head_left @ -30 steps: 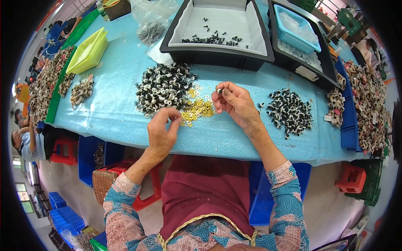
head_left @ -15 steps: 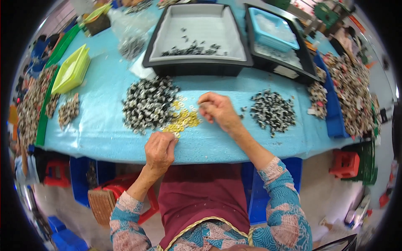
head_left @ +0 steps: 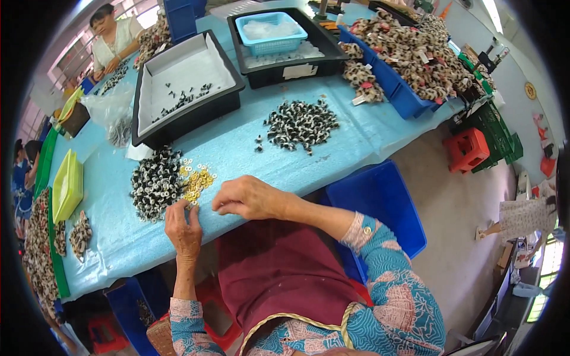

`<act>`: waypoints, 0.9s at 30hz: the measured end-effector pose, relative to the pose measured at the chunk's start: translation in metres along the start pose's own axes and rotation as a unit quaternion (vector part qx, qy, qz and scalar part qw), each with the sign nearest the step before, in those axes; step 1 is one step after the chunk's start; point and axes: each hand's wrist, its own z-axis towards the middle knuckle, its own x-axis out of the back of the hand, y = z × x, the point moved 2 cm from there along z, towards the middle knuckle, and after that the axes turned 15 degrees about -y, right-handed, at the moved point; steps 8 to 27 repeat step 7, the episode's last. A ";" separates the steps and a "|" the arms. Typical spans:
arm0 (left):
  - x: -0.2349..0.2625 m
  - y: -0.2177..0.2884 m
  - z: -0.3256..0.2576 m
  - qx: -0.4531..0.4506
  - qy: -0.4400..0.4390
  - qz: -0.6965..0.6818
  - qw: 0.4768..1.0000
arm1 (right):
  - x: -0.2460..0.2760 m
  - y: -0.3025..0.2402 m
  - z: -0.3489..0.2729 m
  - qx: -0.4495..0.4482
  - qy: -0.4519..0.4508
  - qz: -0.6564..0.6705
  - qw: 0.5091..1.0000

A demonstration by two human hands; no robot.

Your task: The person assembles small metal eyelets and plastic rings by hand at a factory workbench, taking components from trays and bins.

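Observation:
Small yellow and whitish rings (head_left: pixel 197 183) lie spread on the blue table cover. Against their left side rises a heap of small black-and-white pieces (head_left: pixel 157 185). My left hand (head_left: pixel 183 230) rests at the near edge of the rings, fingers bent together. A pale ring shows right by its fingertips; whether they grip it is unclear. Just right of the rings is my right hand (head_left: pixel 246 197), fingers curled into a pinch, and what they may hold is hidden. Farther right sits a second pile of black-and-white pieces (head_left: pixel 301 123), with a few loose ones beside it.
Beyond the heaps stand a black tray (head_left: pixel 196 121) with white lining and another black tray (head_left: pixel 291 72) bearing a light-blue basket (head_left: pixel 272 45). A blue bin (head_left: pixel 409 107) of spotted plush pieces is at right. A yellow-green basket (head_left: pixel 68 187) lies left. Another person (head_left: pixel 113 41) sits across.
The view has swung to the right, so the table appears tilted. My right hand has come nearer to my left hand and the table's front edge. My left hand stays by the rings.

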 end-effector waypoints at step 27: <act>0.010 -0.028 -0.007 0.015 0.002 0.014 1.000 | -0.034 -0.026 -0.041 -0.013 0.197 0.060 0.979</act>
